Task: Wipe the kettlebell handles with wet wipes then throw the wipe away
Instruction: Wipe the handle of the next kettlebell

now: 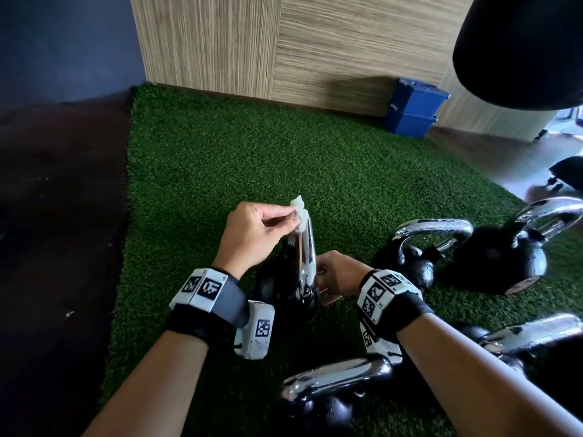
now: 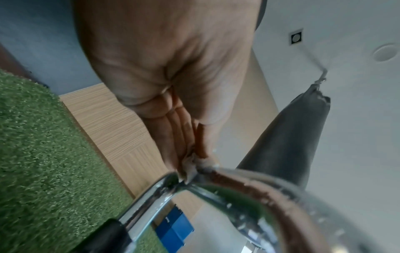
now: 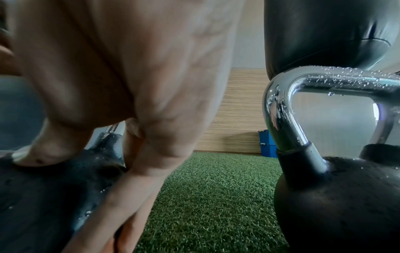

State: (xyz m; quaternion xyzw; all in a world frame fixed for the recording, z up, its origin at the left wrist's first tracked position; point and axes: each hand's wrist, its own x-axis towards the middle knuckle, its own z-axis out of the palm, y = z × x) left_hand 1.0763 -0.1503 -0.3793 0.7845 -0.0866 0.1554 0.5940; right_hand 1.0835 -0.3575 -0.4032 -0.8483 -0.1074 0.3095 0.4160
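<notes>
A black kettlebell (image 1: 279,291) with a chrome handle (image 1: 305,253) stands on the green turf in front of me. My left hand (image 1: 295,216) pinches a small white wet wipe (image 1: 299,205) against the top of that handle. The left wrist view shows the fingertips (image 2: 184,154) pressing the crumpled wipe (image 2: 190,165) onto the handle's bend (image 2: 238,186). My right hand (image 1: 328,279) grips the bell's body low on its right side. In the right wrist view its thumb (image 3: 49,150) lies on top of the bell (image 3: 43,196) and its fingers (image 3: 121,196) run down the side.
Several more chrome-handled kettlebells stand on the turf: one (image 1: 416,250) right of my right hand with droplets on its handle (image 3: 281,111), a bigger one (image 1: 504,257) beyond, two close to me (image 1: 331,392) (image 1: 523,342). Blue bin (image 1: 413,105) at the wall. Black punching bag (image 1: 520,48) hangs top right.
</notes>
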